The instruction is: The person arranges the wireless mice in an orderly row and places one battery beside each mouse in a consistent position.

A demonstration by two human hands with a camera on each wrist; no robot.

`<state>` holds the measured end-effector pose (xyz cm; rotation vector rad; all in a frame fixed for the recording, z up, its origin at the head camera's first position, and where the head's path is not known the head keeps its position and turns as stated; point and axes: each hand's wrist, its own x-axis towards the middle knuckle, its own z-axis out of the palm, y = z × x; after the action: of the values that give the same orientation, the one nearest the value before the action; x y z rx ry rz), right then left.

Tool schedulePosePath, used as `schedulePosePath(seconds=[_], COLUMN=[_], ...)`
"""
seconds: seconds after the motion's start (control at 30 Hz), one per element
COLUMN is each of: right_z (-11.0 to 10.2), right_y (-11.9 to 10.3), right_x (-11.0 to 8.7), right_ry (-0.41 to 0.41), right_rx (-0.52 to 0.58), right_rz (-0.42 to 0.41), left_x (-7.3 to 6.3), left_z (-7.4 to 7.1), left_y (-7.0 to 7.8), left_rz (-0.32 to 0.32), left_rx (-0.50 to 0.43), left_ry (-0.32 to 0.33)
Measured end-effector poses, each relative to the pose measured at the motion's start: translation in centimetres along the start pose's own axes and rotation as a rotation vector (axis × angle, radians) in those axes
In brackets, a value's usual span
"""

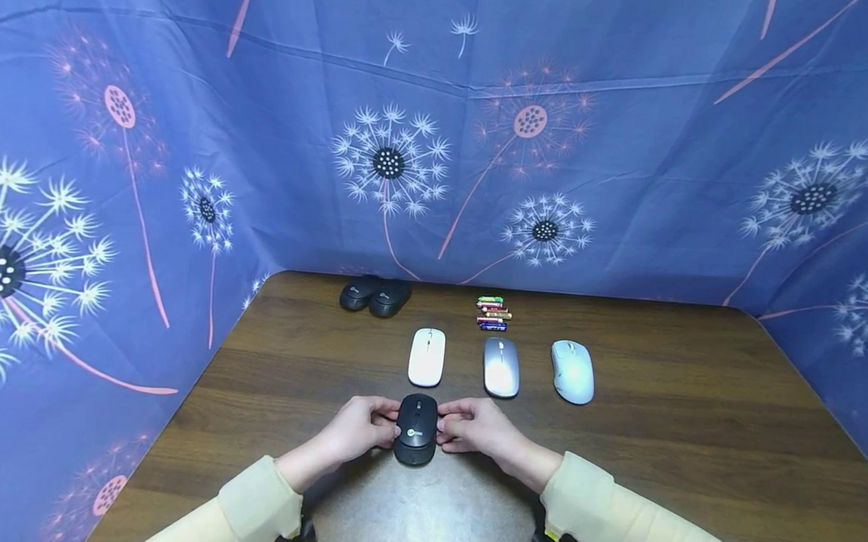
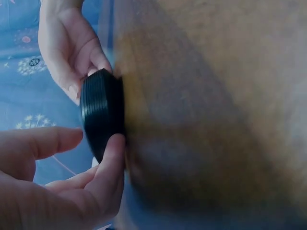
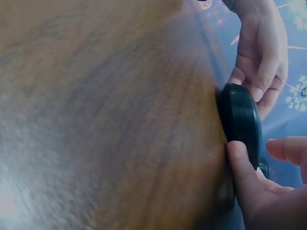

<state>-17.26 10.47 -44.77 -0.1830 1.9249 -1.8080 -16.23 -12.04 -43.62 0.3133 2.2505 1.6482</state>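
A black computer mouse (image 1: 418,420) with a pale logo lies near the front of the table, between both hands. Its near end shows a second dark layer, and I cannot tell whether that is a separate piece. My left hand (image 1: 360,429) holds its left side with fingers and thumb; my right hand (image 1: 482,429) holds the right side. In the left wrist view, the mouse's ridged side (image 2: 98,110) shows, with a fingertip against its lower edge. The right wrist view has the mouse (image 3: 243,117) close to the tabletop, with a fingertip touching it.
Beyond the hands lie a white mouse (image 1: 427,357), a grey mouse (image 1: 501,367) and a pale blue-white mouse (image 1: 573,372). Several coloured batteries (image 1: 493,314) sit farther back. Two black mouse-shaped pieces (image 1: 388,299) lie at the back left. A blue dandelion-print cloth (image 1: 438,143) borders the wooden table (image 1: 672,439).
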Motion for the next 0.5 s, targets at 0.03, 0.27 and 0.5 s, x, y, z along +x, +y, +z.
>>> schedulePosePath(seconds=[0.03,0.27,0.5], right_z=[-0.1,-1.4,-2.4], right_y=[-0.2,-1.2,-3.1], right_x=[-0.1,-0.4,-0.6], right_ry=[-0.016,-0.122,-0.180], right_rx=[0.018,0.123,0.081], right_rz=[0.012,0.110,0.123], left_x=[0.1,0.5,1.5], left_z=[-0.1,-1.1,-2.3], left_y=[0.1,0.9,2.1], left_rz=[0.001,-0.026,-0.066], left_rx=[0.009,0.104,0.149], left_ry=[-0.017,-0.084,-0.135])
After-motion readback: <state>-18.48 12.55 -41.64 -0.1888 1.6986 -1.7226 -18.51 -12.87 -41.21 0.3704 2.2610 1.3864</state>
